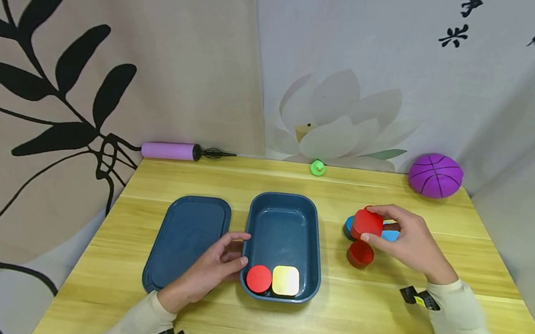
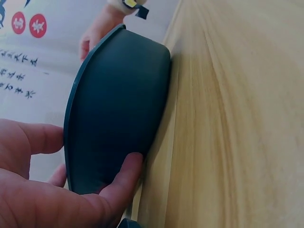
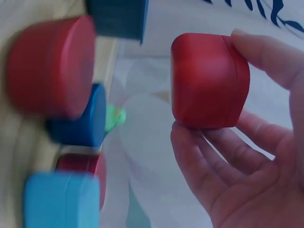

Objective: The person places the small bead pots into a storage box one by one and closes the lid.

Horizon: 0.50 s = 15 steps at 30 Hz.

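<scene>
My right hand [image 1: 408, 239] pinches a small red rounded-square container [image 1: 367, 223] between thumb and fingers, above the table; a lid seam shows on it in the right wrist view. Below it stand a round red container [image 1: 360, 254], a round blue one [image 3: 78, 118], a light-blue squarish one [image 1: 391, 235] and another red one [image 3: 83, 166], partly hidden. My left hand [image 1: 211, 269] touches the left side of a dark-blue rectangular box [image 1: 319, 247], its thumb against the outer wall. In the box's near end sit a red round container [image 1: 259, 279] and a yellow square-topped one [image 1: 286, 280].
A dark-blue lid [image 1: 188, 240] lies flat left of the box, partly behind the left hand. Along the table's back edge are a purple pump [image 1: 169, 150], a small green duck [image 1: 318, 167] and a purple ball [image 1: 436, 175]. Printed curtains hang behind.
</scene>
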Each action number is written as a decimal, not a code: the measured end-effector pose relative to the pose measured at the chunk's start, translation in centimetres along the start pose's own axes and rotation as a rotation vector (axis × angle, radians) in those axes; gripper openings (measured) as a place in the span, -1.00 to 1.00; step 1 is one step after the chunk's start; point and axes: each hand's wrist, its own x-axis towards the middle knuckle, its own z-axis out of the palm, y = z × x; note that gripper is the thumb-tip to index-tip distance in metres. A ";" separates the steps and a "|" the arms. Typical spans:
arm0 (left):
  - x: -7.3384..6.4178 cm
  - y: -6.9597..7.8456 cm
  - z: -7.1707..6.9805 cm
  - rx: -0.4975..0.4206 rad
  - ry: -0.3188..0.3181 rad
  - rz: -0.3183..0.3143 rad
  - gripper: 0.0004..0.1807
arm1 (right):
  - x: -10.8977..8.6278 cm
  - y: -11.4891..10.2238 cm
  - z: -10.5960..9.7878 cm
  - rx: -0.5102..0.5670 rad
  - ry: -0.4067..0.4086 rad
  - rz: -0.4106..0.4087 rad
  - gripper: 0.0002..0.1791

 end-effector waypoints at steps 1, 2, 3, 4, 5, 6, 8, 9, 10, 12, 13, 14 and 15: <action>0.0 -0.1 0.0 0.000 -0.001 0.001 -0.32 | 0.3 -0.3 0.3 0.010 -0.008 -0.009 -0.43; 0.0 -0.1 0.0 0.000 -0.003 0.000 -0.33 | 0.7 -0.6 0.6 0.013 -0.018 -0.020 -0.43; -0.1 -0.1 -0.1 -0.001 -0.004 0.001 -0.33 | 1.0 -1.0 0.9 0.013 -0.028 -0.032 -0.43; -0.1 -0.2 -0.1 -0.001 -0.004 0.004 -0.32 | 1.3 -1.3 1.2 0.018 -0.038 -0.044 -0.42; 0.0 -0.2 -0.1 -0.004 -0.005 0.007 -0.32 | 1.7 -1.6 1.5 0.018 -0.049 -0.058 -0.41; 0.0 -0.2 -0.1 -0.006 -0.006 0.010 -0.31 | 2.0 -1.9 1.8 0.030 -0.058 -0.068 -0.41; 0.1 -0.2 -0.2 -0.011 -0.011 0.018 -0.30 | 2.6 -2.5 2.5 0.039 -0.073 -0.086 -0.40; 0.1 -0.2 -0.2 -0.014 -0.014 0.022 -0.29 | 2.9 -2.7 2.9 0.046 -0.079 -0.094 -0.39; 0.1 -0.2 -0.2 -0.017 -0.018 0.024 -0.28 | 3.1 -3.0 3.3 0.052 -0.087 -0.106 -0.38; 0.1 -0.1 -0.2 -0.021 -0.023 0.024 -0.27 | 3.5 -3.5 4.1 0.059 -0.100 -0.123 -0.35; 0.1 -0.1 -0.2 -0.022 -0.024 0.023 -0.28 | 3.6 -3.8 4.5 0.066 -0.108 -0.128 -0.35; 0.1 -0.1 -0.2 -0.020 -0.022 0.021 -0.28 | 3.8 -4.1 4.9 0.077 -0.118 -0.137 -0.34; 0.0 -0.1 -0.2 -0.018 -0.020 0.017 -0.28 | 3.9 -4.4 5.3 0.083 -0.128 -0.144 -0.34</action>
